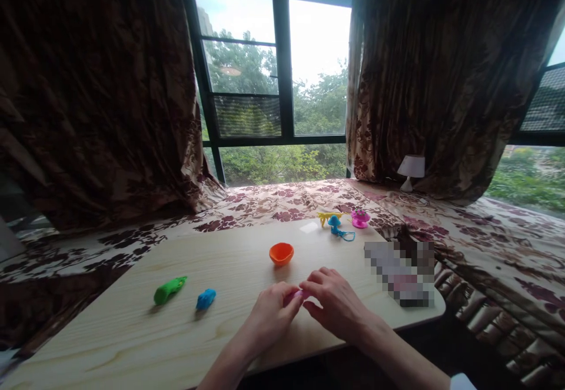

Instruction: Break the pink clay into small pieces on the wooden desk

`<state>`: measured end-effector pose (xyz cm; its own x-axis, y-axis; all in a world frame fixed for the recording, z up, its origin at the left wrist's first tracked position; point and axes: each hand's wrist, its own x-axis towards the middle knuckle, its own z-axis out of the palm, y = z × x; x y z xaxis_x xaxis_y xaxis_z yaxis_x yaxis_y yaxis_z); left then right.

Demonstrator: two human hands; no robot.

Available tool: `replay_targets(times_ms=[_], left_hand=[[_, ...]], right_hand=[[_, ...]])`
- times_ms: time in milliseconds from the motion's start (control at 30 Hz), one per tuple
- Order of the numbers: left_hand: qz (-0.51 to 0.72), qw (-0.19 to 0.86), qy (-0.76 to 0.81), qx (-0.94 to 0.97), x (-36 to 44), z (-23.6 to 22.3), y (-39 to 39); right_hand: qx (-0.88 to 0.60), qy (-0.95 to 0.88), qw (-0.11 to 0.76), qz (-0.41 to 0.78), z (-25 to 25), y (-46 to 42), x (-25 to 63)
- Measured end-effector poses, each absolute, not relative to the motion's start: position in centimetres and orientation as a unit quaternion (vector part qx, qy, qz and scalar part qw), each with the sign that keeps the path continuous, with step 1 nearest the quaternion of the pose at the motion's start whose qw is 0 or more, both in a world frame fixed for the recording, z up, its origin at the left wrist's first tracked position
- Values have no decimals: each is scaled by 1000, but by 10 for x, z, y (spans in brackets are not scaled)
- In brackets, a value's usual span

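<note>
My left hand [271, 312] and my right hand [332, 297] meet over the near part of a light wooden table [132, 343]. Both pinch a small pink lump [299, 294] between their fingertips; most of it is hidden by the fingers. Just beyond my hands stands an orange bowl-shaped piece [281, 253]. To the left lie a green clay piece [169, 290] and a small blue clay piece [205, 299].
At the table's far right edge lie a yellow toy [327, 217], a blue toy with a loop [339, 228] and a pink toy [360, 218]. A blurred-out flat object [399, 272] sits at the right. A small white lamp [410, 170] stands by the curtains and window behind.
</note>
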<state>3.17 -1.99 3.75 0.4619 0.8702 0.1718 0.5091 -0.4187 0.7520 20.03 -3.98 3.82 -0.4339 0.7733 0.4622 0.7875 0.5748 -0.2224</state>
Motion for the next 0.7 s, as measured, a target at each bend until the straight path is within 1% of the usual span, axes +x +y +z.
replay_targets(times_ms=[67,167,233,333,400,567,700], left_hand=[[290,376,431,768,31,43,-18],[307,405,427,748,31,48,-17],[330,417,427,731,30,49,-17],[368,428,431,704,30,47,-20],[386,431,438,688,31,44,-21],[417,417,452,669,34,37,-23],[412,394,485,663,26,35,-25]], right_hand=[[-451,-857,241,-53,46,-41,197],[-461,-851,234,-90,54,-44,191],[-479,-832,268,-72,55,-46,186],[-511,-788,344,-5,49,-49,178],[-530,-758,380,23,42,-50,171],[-563,-716,412,27,27,-41,155],[-598,-677,428,34,24,-21,173]])
